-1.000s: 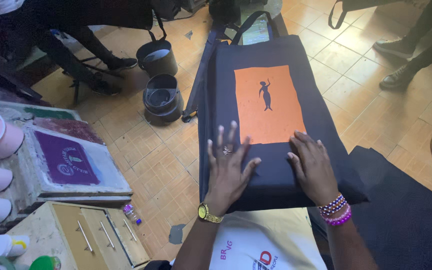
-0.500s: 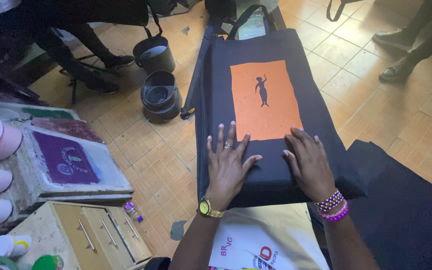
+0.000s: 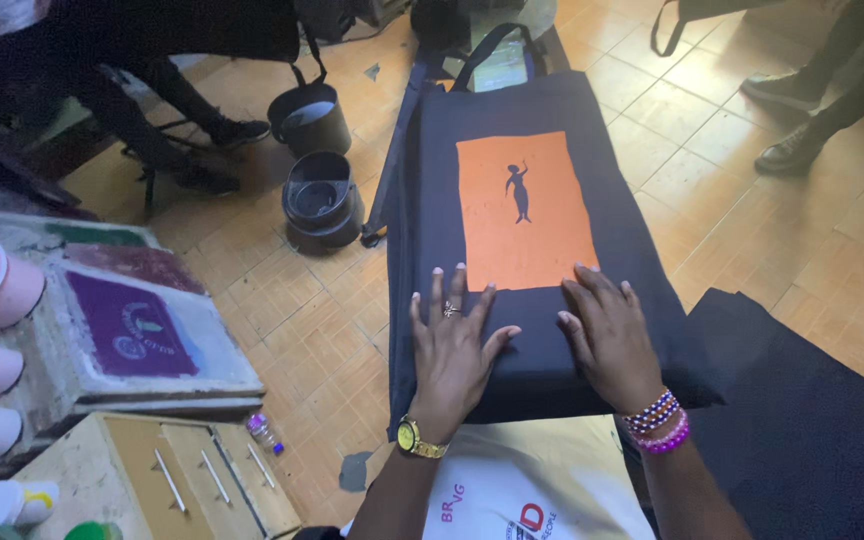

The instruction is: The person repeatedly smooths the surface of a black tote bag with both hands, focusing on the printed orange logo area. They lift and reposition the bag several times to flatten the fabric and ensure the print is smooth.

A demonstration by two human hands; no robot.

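Fingers (image 3: 455, 300) of both hands, left hand (image 3: 452, 355) and right hand (image 3: 607, 335), lie spread flat, gripping nothing, on a navy tote bag (image 3: 542, 340) below its orange print (image 3: 522, 210).

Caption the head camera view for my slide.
Both hands, left and right, press flat on a navy tote bag with orange print.

Warm tan tiled floor (image 3: 282, 320), dim light, two black buckets (image 3: 320, 200) beyond the grips, wooden drawers (image 3: 187, 480) far left
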